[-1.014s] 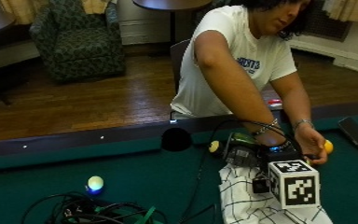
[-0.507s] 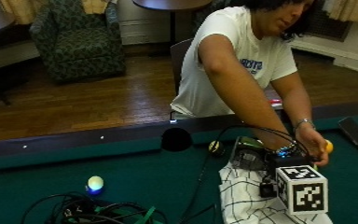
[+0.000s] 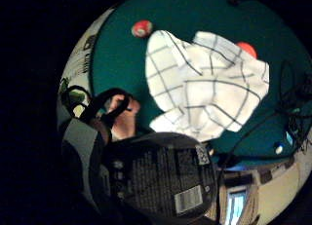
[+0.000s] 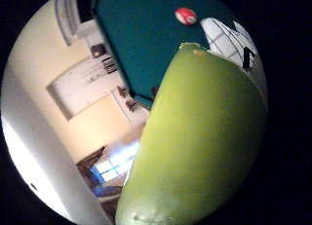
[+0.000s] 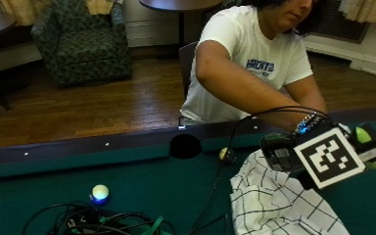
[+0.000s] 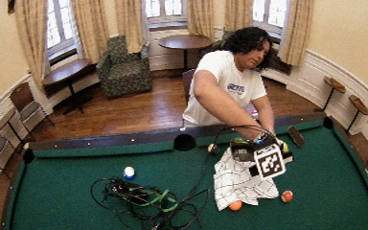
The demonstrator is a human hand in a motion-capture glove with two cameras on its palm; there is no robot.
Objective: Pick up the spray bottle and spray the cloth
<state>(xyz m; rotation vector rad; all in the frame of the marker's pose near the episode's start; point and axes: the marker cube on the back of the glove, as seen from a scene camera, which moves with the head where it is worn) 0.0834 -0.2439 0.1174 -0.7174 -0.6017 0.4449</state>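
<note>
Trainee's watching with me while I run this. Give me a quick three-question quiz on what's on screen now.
1. The cloth on the pool table is: A plain red; B white with dark checks; C blue stripes.
2. True or false: the spray bottle stands untouched on the pool table.
3. Fill in: the right hand grips the ____.
Key: 1 B; 2 false; 3 spray bottle.
</note>
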